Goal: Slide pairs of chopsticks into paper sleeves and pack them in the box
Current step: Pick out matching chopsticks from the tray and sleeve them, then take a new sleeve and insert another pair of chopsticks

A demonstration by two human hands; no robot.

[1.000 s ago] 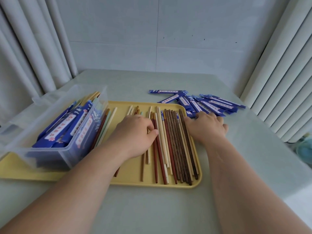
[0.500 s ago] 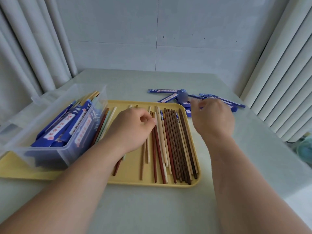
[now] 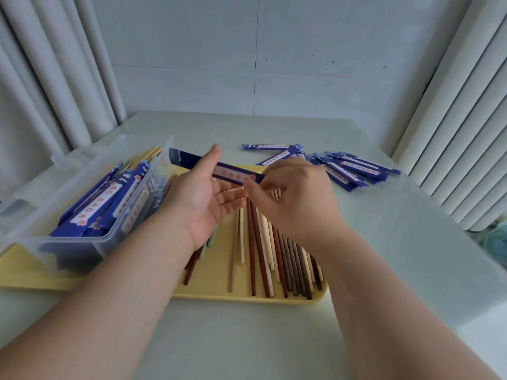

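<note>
Right hand (image 3: 296,198) pinches one end of a long dark-blue paper sleeve (image 3: 236,174) with a white printed label, held above the tray. Left hand (image 3: 203,204) lies palm-up with fingers straight, its thumb crossing in front of the sleeve (whether it grips cannot be told). Below lie loose wooden chopsticks (image 3: 263,248), red-brown, dark and pale, on a flat yellow plastic tray (image 3: 219,292). At left, a clear plastic box (image 3: 82,242) holds sleeved pairs (image 3: 109,198). Spare blue sleeves (image 3: 345,168) lie at right on the pale green bench (image 3: 247,338).
</note>
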